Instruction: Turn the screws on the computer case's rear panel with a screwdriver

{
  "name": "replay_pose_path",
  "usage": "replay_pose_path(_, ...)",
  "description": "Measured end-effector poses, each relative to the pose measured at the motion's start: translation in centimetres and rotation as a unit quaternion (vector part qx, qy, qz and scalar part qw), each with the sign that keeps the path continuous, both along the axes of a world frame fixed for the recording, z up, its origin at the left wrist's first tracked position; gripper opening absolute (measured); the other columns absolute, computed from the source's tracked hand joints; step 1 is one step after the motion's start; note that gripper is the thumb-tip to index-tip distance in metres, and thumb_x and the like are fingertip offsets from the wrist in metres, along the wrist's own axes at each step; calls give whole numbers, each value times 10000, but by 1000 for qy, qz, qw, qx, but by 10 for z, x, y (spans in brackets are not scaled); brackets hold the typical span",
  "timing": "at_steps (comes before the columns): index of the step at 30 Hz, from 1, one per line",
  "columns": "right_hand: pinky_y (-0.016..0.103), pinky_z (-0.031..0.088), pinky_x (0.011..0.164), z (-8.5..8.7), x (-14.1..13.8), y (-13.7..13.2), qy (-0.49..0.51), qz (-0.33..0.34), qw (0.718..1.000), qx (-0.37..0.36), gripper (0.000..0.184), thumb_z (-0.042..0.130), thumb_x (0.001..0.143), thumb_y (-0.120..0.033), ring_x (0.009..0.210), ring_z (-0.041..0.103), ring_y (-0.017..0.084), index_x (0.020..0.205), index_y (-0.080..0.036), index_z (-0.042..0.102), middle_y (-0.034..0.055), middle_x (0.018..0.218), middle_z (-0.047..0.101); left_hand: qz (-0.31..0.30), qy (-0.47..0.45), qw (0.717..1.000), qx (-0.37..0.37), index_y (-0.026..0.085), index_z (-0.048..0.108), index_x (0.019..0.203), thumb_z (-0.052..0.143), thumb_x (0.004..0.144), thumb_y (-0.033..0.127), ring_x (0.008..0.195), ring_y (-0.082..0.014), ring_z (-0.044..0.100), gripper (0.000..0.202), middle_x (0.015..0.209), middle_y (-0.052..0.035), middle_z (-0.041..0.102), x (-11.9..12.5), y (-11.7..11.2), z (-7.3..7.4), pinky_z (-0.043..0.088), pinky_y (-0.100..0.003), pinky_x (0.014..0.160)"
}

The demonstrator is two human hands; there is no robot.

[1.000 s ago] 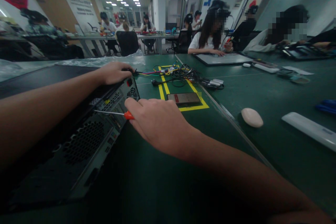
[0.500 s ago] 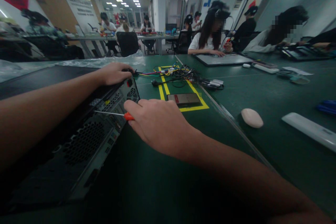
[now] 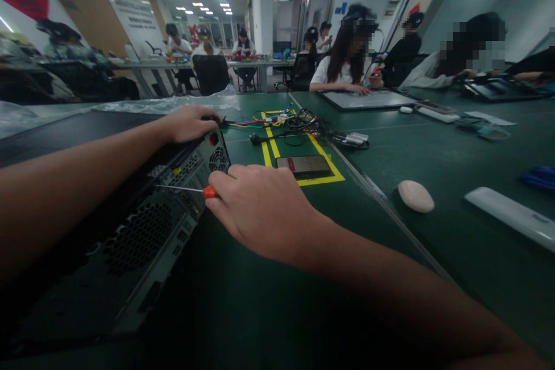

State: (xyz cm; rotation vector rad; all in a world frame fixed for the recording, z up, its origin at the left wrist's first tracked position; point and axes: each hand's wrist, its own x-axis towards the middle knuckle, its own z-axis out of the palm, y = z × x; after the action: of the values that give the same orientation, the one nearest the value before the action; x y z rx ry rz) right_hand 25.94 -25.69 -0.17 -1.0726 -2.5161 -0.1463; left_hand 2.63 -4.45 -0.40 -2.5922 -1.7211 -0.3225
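A black desktop computer case [image 3: 143, 231] lies on its side on the green table, its rear panel with vents and a fan grille facing me. My right hand [image 3: 260, 208] is closed around an orange-handled screwdriver [image 3: 191, 189], whose thin shaft points left against the rear panel. My left hand [image 3: 191, 122] rests on the far top corner of the case with its fingers curled over the edge.
A yellow-taped square [image 3: 323, 173] holds a flat dark drive [image 3: 303, 164] and a tangle of coloured cables [image 3: 290, 121]. To the right lie a pale mouse [image 3: 415, 195] and a white keyboard [image 3: 511, 215]. Several people work at tables beyond.
Almost nothing differs. The view and my right hand with the screwdriver shifted very slightly; my left hand stays on the case.
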Motion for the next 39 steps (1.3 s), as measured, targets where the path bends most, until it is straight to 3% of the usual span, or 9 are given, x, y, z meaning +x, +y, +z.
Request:
replay_pose_path(5,338,407,567,-1,-2,0,11,-9,1000,-3,297,457,1062,-378,852,712,243,1022,-198,690,41,964,753,1,5,1000,-2,220,738,1274,422,791,485,1189,-324,635,635,1284,-62,731,1,-1,1,468,-370,1050)
replay_pose_path(11,324,410,565,-3,0,2,15,-2,1000,15,219,500,1033,-297,813,709,234,1208,-210,598,20,998,746,-4,-4,1000,-1,210,745,1266,429,768,501,1148,-339,650,657,1275,-66,734,-1,2,0,478,-388,1039)
replay_pose_path(21,315,442,605,-4,0,3,0,-6,1000,21,224,422,1067,-271,850,711,215,1226,-239,577,14,1011,740,-7,0,1000,0,205,738,1271,420,780,503,1183,-342,640,656,1290,-83,725,0,0,1,466,-398,1060)
replay_pose_path(31,322,421,592,0,1,1,10,2,1000,15,223,438,1054,-255,836,703,226,1127,-208,643,23,996,741,7,-5,1000,-8,236,746,1276,448,786,495,1193,-345,631,630,1299,-57,731,2,-2,1,465,-404,1073)
replay_pose_path(39,341,409,585,2,0,2,17,-2,1000,5,273,490,1050,-378,857,705,240,1040,-198,694,34,983,742,-4,1,1000,-2,200,740,1285,434,786,485,1183,-345,645,652,1296,-88,726,2,-3,2,469,-403,1065)
